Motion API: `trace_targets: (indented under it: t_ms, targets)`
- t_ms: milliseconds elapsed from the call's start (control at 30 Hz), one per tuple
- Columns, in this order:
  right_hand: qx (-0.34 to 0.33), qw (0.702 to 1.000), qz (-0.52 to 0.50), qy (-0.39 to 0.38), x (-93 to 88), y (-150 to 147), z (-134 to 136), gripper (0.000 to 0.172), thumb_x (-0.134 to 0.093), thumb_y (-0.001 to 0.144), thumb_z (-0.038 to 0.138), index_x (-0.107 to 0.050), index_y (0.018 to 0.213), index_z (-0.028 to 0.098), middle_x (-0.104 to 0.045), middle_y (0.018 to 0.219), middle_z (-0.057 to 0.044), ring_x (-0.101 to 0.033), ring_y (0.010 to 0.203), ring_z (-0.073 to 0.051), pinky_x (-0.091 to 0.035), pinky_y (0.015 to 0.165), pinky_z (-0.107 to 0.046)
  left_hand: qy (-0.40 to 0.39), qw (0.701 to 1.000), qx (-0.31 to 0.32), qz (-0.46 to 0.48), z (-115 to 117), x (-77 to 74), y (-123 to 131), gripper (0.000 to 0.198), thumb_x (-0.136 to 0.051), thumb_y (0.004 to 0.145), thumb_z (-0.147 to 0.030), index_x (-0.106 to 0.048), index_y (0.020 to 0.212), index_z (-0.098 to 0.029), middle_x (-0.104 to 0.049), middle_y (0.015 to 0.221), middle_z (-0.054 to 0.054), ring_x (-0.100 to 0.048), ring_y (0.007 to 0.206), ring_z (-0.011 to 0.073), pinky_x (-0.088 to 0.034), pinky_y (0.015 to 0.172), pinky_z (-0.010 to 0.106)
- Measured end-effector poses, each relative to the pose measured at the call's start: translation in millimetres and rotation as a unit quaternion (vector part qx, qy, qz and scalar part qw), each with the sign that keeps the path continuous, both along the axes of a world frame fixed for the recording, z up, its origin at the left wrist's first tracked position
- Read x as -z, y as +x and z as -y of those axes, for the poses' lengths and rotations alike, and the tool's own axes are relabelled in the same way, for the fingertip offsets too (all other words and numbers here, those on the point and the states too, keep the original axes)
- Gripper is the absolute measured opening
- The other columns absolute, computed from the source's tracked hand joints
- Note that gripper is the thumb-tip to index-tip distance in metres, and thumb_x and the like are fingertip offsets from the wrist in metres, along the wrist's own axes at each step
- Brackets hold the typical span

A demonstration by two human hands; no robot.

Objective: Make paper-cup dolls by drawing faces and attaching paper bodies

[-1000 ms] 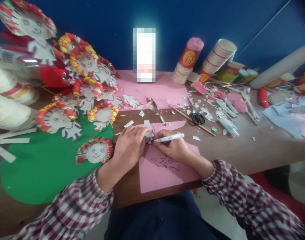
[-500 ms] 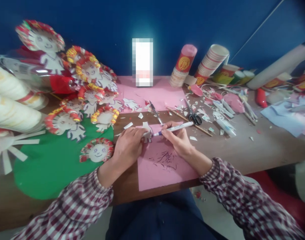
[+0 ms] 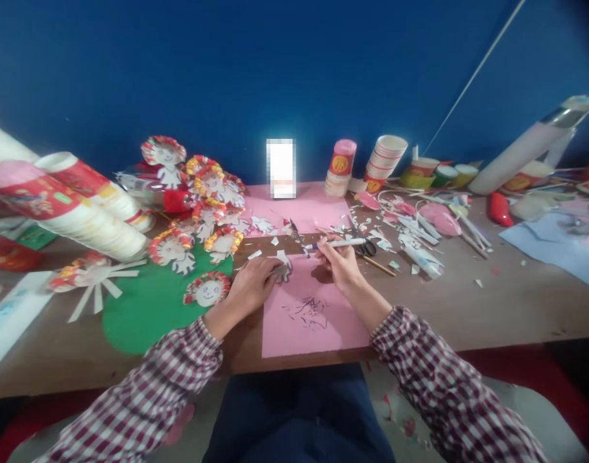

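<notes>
My left hand (image 3: 253, 283) pinches a small white paper cutout (image 3: 285, 265), shaped like a little body, at the top left of a pink sheet (image 3: 294, 341). My right hand (image 3: 340, 267) grips a white marker (image 3: 348, 243), its blue-ringed tip pointing left. That tip is raised to the right of the cutout, apart from it. Dark ink strokes cover the middle of the pink sheet. Another pen (image 3: 295, 230) lies just beyond, and black-handled scissors (image 3: 369, 247) rest behind my right hand.
Paper dolls with curled red and yellow hair (image 3: 218, 177) pile up at left, partly over a green sheet (image 3: 140, 328). Stacked paper cups (image 3: 101, 209) lie far left; more cups (image 3: 386, 157) stand at the back right. Paper scraps (image 3: 410, 235) litter the right side. A glowing, pixelated screen (image 3: 281, 168) stands behind.
My right hand has drawn the marker away from the cutout, up and to the right. My left hand still has the cutout. The whole view has shifted, showing more on the left.
</notes>
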State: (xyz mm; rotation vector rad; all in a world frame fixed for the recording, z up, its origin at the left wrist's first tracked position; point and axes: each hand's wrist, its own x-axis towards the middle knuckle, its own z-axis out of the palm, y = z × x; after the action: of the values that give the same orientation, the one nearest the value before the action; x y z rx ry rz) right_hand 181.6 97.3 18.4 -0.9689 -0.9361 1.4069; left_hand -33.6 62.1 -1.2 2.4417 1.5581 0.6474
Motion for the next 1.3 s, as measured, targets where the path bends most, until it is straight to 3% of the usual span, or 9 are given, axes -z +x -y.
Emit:
trace_targets:
  t_ms: [233, 433, 567, 733, 900, 1300]
  targets:
    - [-0.005, 1.000, 0.006, 0.016, 0.7, 0.9, -2.1, 0.031, -0.075, 0.064, 0.043, -0.056, 0.071, 0.019, -0.058, 0.054, 0.003, -0.043, 0.043, -0.006, -0.031, 0.038, -0.018, 0.022, 0.999, -0.011, 0.044, -2.4, -3.2, 1.1, 0.025, -0.046, 0.086, -0.014, -0.061, 0.105, -0.020, -0.068, 0.102, 0.005, -0.063, 0.093, 0.0187, -0.050, 0.085, 0.034]
    - [0.013, 0.999, 0.011, 0.030, 3.8, 4.7, -6.5, 0.033, -0.074, 0.064, 0.045, -0.056, 0.070, 0.018, -0.052, 0.050, 0.005, -0.041, 0.041, -0.006, -0.030, 0.037, -0.018, 0.036, 0.998, -0.045, 0.032, -4.0, -25.1, 5.7, 0.021, -0.047, 0.089, -0.020, -0.063, 0.102, -0.018, -0.067, 0.106, 0.007, -0.061, 0.102, 0.0190, -0.048, 0.092, 0.035]
    - [0.020, 0.999, 0.020, 0.033, 7.6, 6.5, -9.5, 0.033, -0.074, 0.064, 0.045, -0.057, 0.069, 0.017, -0.051, 0.051, 0.005, -0.041, 0.041, -0.006, -0.030, 0.037, -0.019, 0.001, 0.996, -0.087, -0.007, -13.6, -35.1, 10.7, 0.024, -0.050, 0.088, -0.022, -0.064, 0.107, -0.018, -0.068, 0.107, 0.008, -0.063, 0.099, 0.0203, -0.049, 0.088, 0.033]
    - [0.027, 0.999, 0.031, 0.032, 9.2, 7.7, -11.4, 0.035, -0.076, 0.062, 0.046, -0.057, 0.066, 0.017, -0.052, 0.049, 0.004, -0.041, 0.041, -0.007, -0.031, 0.038, -0.020, -0.078, 0.988, -0.122, -0.062, -32.8, -32.6, 18.0, 0.020, -0.052, 0.090, -0.023, -0.066, 0.102, -0.015, -0.068, 0.097, 0.010, -0.063, 0.094, 0.0217, -0.050, 0.088, 0.037]
    - [0.017, 0.999, 0.035, 0.033, 7.3, 8.6, -9.9, 0.037, -0.077, 0.059, 0.047, -0.059, 0.068, 0.016, -0.054, 0.050, 0.003, -0.041, 0.040, -0.007, -0.031, 0.038, -0.021, -0.132, 0.979, -0.125, -0.089, -45.6, -33.3, 17.0, 0.030, -0.055, 0.091, -0.035, -0.057, 0.115, -0.016, -0.059, 0.117, 0.009, -0.060, 0.100, 0.0202, -0.052, 0.086, 0.042]
    - [-0.002, 0.996, 0.062, 0.056, -0.6, 9.0, -3.0, 0.034, -0.074, 0.060, 0.046, -0.058, 0.063, 0.017, -0.051, 0.044, 0.003, -0.042, 0.040, -0.008, -0.032, 0.039, -0.022, -0.166, 0.973, -0.120, -0.106, -55.3, -29.7, 20.7, 0.033, -0.056, 0.091, -0.035, -0.055, 0.119, -0.016, -0.057, 0.119, 0.009, -0.059, 0.101, 0.0212, -0.052, 0.085, 0.042]
